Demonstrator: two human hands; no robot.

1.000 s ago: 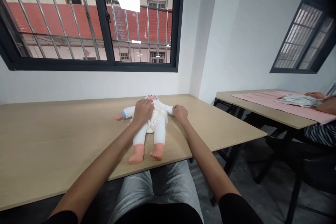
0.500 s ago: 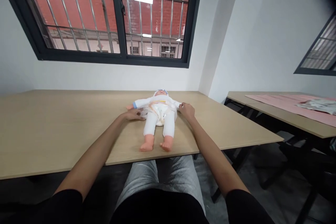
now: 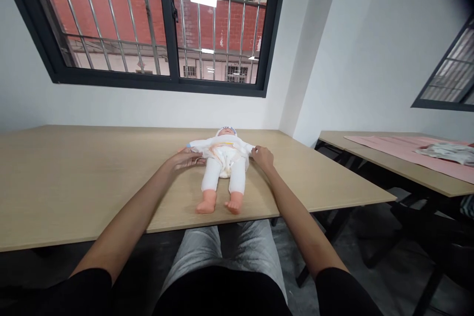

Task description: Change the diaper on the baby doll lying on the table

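Since a second ago, the left hand (image 3: 186, 157) has come off the doll's front to the side of its waist, while the right hand (image 3: 262, 157) stays by an outstretched sleeve.

One doll (image 3: 211, 174) lies on its back on a table (image 3: 99, 173), feet toward the wearer, with one white diaper (image 3: 225, 155) at its waist. The left fingers are bent at the diaper's thin, see-through edge; whether they pinch it can't be told. The right fingers curl at the sleeve's end and hide the doll's hand there; what they grip, if anything, can't be told. Only a sliver of the doll's other hand shows. Both its legs and two bare feet are visible. Blue marks on its cap (image 3: 226, 128) are too small to read.

Two tables in all: the second (image 3: 433, 185), cut off at right, bears one pink sheet (image 3: 381, 145) and one crumpled pale cloth (image 3: 446, 152). Of two windows, both are cropped.
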